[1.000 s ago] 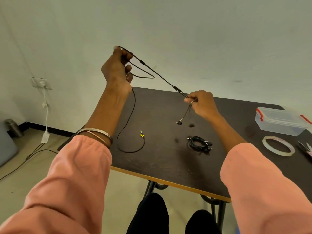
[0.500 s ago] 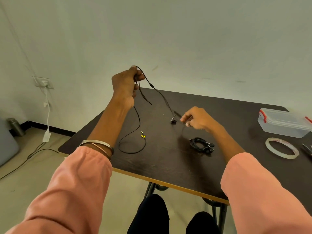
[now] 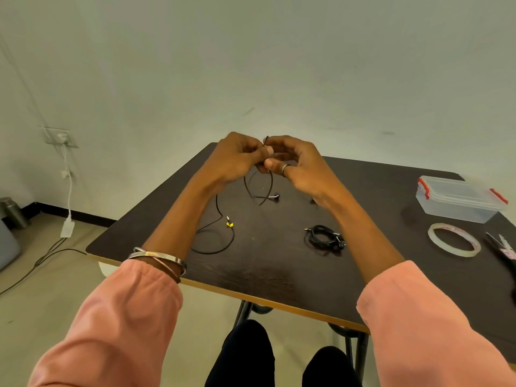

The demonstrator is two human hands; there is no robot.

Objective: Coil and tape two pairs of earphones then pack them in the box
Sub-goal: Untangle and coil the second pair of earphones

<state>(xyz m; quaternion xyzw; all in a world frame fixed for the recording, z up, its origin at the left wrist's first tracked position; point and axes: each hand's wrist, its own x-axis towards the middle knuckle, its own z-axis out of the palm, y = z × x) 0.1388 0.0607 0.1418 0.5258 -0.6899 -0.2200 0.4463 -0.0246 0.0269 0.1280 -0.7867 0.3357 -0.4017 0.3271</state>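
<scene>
Pinching one earphone cord [image 3: 258, 188], left hand [image 3: 237, 159] and right hand [image 3: 297, 160], grip point hidden.

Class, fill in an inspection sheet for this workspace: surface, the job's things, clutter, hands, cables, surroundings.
Surface: dark table with a light front edge.
Job's things: loose earphones, cord trailing on the table; coiled earphones lying apart; closed clear box with red clips; tape roll flat, near the box.
Clutter: scissors at the right edge.
Hands: left hand and right hand meet, both pinching the loose cord.
Cables: white charger lead hanging from the wall socket; dark cables on the floor.
Surroundings: plain wall, metal flask on the floor.
</scene>
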